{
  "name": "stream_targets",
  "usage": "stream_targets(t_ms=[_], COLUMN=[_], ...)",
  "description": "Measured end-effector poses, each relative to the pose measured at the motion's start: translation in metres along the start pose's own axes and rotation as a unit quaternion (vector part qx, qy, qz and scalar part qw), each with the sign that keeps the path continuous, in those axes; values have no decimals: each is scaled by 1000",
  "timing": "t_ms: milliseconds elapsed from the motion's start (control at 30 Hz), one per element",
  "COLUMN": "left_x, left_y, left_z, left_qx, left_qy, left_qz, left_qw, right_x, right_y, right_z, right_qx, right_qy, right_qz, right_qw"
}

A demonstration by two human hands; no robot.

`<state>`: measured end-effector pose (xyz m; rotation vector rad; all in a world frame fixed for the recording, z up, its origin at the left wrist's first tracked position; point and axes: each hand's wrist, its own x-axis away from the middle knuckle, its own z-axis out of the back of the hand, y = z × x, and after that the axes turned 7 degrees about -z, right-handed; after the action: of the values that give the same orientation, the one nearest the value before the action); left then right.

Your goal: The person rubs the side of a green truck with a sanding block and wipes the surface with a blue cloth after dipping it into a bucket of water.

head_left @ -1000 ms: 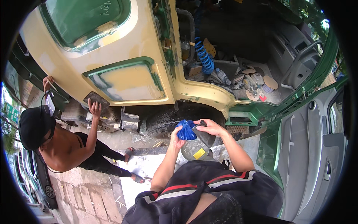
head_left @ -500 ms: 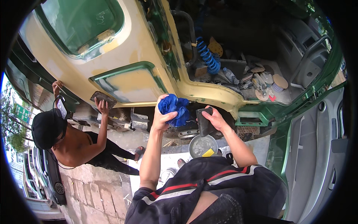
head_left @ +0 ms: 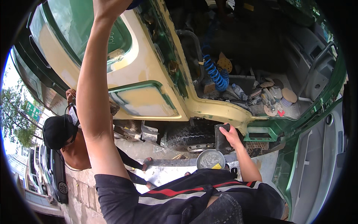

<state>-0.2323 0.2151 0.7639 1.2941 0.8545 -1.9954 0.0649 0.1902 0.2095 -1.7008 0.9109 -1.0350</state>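
My left hand (head_left: 108, 8) is raised to the top edge of the view, in front of the vehicle's green-framed window (head_left: 71, 28). Only a sliver of the blue cloth (head_left: 135, 3) shows beside it; most of the cloth and the fingers are cut off. Lower down, my right hand (head_left: 232, 136) grips a dark, flat sanding block (head_left: 222, 140), held upright near the wheel. Just below and left of it stands a round metal bowl (head_left: 204, 161) of cloudy liquid with a yellow piece (head_left: 216, 166) at its rim.
The cream body panel (head_left: 145, 102) spans the left and middle. On the cab floor lie sanding discs (head_left: 289, 95), a plastic bottle (head_left: 238, 90) and a blue coiled hose (head_left: 216, 74). An open door (head_left: 317, 156) stands at right. A co-worker in a black cap (head_left: 57, 132) works at left.
My left hand has swung up and left with the blue cloth, from low by the panel to the window. My right hand has shifted slightly right and down, still holding the sanding block.
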Motion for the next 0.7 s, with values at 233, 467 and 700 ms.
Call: stream_targets(t_ms=[233, 467, 700], left_x=[-24, -6, 1], left_y=[-38, -39, -49], left_z=[-28, -48, -50], left_qx=[-71, -98, -166], left_qy=[-32, -115, -173], left_qz=[-107, -217, -273], left_qw=[991, 964, 932], right_x=[-36, -100, -131], right_y=[-71, -144, -226], right_z=[-52, -85, -134], right_qx=[48, 59, 94], right_qy=[-28, 20, 106], right_qz=[159, 290, 385], right_qw=[986, 955, 912])
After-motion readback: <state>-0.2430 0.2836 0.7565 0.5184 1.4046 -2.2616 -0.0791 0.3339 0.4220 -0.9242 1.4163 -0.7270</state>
